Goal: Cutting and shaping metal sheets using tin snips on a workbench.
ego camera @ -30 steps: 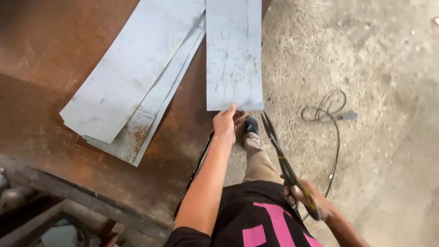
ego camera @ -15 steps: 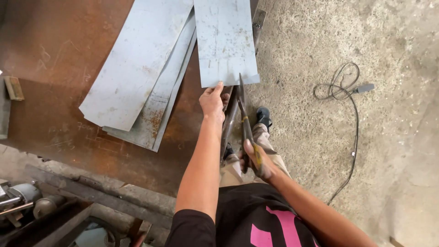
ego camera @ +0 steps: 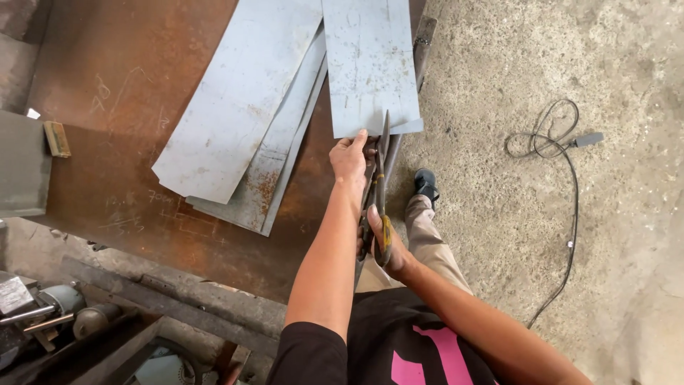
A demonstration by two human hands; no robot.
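My left hand [ego camera: 349, 158] grips the near edge of a grey sheet-metal strip [ego camera: 369, 64] that lies on a rusty steel table [ego camera: 121, 93]. My right hand [ego camera: 381, 246] is closed around the handles of long metal shears [ego camera: 377, 192], whose blades point up at the strip's near edge, right beside my left fingers. The blade tips sit at the strip's lower edge. My arms reach forward from a black shirt with pink marks.
A fanned stack of grey metal strips [ego camera: 242, 121] lies left of the held strip. A black cable [ego camera: 563, 185] loops over the concrete floor at right. My shoe [ego camera: 426, 184] stands below the table's edge. Machine parts [ego camera: 43, 314] sit at bottom left.
My right hand brought the shears from my right side up to the strip's near edge. My left hand stayed on the strip. The view shifted slightly.
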